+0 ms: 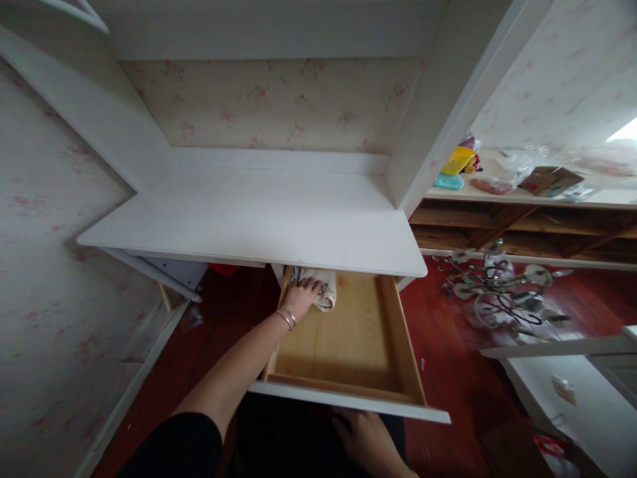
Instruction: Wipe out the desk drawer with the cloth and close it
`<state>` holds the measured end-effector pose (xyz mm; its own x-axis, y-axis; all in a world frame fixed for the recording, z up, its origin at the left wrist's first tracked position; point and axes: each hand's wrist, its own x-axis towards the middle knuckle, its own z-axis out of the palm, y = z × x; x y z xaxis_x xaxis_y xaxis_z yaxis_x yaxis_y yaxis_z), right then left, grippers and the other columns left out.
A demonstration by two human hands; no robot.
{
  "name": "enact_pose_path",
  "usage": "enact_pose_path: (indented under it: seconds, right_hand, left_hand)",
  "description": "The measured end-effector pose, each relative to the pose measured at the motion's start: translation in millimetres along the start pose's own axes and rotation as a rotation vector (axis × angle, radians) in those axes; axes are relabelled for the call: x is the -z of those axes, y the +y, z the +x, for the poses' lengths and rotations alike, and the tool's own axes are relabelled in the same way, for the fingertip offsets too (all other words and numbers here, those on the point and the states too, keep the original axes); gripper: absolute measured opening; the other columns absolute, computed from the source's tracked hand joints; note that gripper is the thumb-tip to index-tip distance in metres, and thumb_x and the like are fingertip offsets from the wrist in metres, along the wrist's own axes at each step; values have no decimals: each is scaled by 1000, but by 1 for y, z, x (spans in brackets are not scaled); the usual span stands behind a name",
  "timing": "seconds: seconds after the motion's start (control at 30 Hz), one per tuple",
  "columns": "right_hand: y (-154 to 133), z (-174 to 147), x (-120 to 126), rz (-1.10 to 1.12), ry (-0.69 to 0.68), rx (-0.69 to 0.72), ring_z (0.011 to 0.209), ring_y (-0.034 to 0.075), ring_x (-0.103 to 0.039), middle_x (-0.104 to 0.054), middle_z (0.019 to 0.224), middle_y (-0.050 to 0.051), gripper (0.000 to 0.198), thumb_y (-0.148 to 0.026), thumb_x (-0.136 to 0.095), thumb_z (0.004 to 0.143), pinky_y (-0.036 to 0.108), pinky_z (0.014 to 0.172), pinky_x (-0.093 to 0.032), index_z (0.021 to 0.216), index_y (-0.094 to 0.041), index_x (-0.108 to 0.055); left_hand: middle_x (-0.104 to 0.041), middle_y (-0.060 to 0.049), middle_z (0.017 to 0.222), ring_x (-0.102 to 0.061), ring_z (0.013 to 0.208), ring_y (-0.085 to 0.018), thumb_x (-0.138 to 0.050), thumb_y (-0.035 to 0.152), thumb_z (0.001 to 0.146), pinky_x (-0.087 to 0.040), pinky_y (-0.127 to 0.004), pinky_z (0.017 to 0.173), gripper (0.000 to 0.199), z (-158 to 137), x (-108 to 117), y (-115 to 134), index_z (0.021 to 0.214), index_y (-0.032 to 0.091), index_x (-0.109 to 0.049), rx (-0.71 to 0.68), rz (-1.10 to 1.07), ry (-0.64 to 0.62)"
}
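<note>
A wooden drawer (398, 345) stands pulled out from under a white desk top (259, 219). My left hand (300, 297), with bracelets on the wrist, reaches into the drawer's back left corner and presses on a whitish patterned cloth (326, 291) lying there. The cloth partly runs under the desk top. My right hand (368, 438) is low, just beneath the drawer's white front panel (348, 400); its fingers are partly hidden by the panel, and nothing shows in it.
A wall with flowered paper closes the left side. On the dark red floor to the right lies a metal chandelier (502, 292). Behind it a long wooden shelf unit (522, 226) carries bags and a box. White furniture (587, 392) stands at the lower right.
</note>
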<state>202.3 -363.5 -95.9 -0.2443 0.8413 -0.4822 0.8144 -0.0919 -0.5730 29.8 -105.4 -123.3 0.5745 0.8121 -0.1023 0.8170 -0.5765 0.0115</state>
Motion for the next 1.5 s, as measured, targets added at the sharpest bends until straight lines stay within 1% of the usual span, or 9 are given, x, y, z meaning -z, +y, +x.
enact_pose_path:
  seconds: [0.13,0.3,0.43,0.57,0.73,0.9,1.17,1.3,1.5]
  right_hand:
    - [4,-3,1,17,-88,13,123,30,-57,-64,130,8,42,-32,-46,92,39,104,-41,129,-25,-65]
    - [14,-5,-13,36,-74,-16,122,30,-57,-63,130,8,39,-36,-51,91,38,104,-41,124,-26,-69]
    - [20,-6,-25,36,-83,-32,120,30,-58,-66,127,7,38,-37,-47,93,38,104,-42,121,-26,-71]
    - [22,-7,-31,67,-75,-69,118,29,-60,-68,123,6,38,-39,-44,95,37,101,-43,118,-28,-72]
    - [24,-7,-31,110,-101,-49,118,28,-60,-69,122,7,42,-43,-37,98,34,98,-44,112,-27,-73]
    - [25,-6,-32,71,-119,-64,119,28,-59,-67,124,8,42,-42,-37,99,35,99,-43,115,-25,-72]
    - [22,-10,-31,50,-125,-39,111,28,-64,-71,116,8,40,-40,-37,99,32,91,-45,110,-26,-73]
    - [18,-15,-31,68,-101,-52,107,28,-66,-72,111,8,41,-40,-37,99,32,87,-46,106,-26,-75]
    - [11,-18,-27,56,-57,-43,113,27,-63,-72,115,6,39,-42,-41,97,32,96,-44,110,-28,-75]
  left_hand:
    - [-31,-15,156,-31,141,-32,-69,37,75,-24,-55,114,84,3,-16,-4,149,23,-31,-18,-63,-78]
    - [-23,-17,159,-24,145,-37,-64,68,71,-18,-60,114,93,-1,-17,-3,147,21,-37,-38,-101,-52]
    - [-20,-15,161,-18,147,-35,-57,70,75,-10,-58,118,89,-2,-23,1,144,17,-42,-87,-64,30]
    - [-17,-15,162,-19,147,-34,-52,69,80,-15,-57,118,91,-3,-40,2,150,15,-33,-66,-106,-5]
    - [-11,-12,163,-12,149,-32,-51,67,83,-10,-58,119,89,-1,-53,5,153,17,-26,-73,-160,-36]
    - [-13,-11,163,-11,150,-31,-51,63,84,-7,-57,120,88,18,-52,45,154,18,-23,-100,-248,-35]
    - [-24,-12,160,-26,144,-32,-57,62,80,-20,-58,116,83,59,-25,132,149,20,-33,-190,-306,-89]
    - [-26,-15,158,-29,141,-33,-58,61,79,-26,-59,113,84,56,-18,152,147,18,-35,-191,-293,-103]
    - [-33,-19,154,-40,132,-36,-62,68,71,-38,-59,103,90,37,-8,160,142,16,-41,-207,-296,-167]
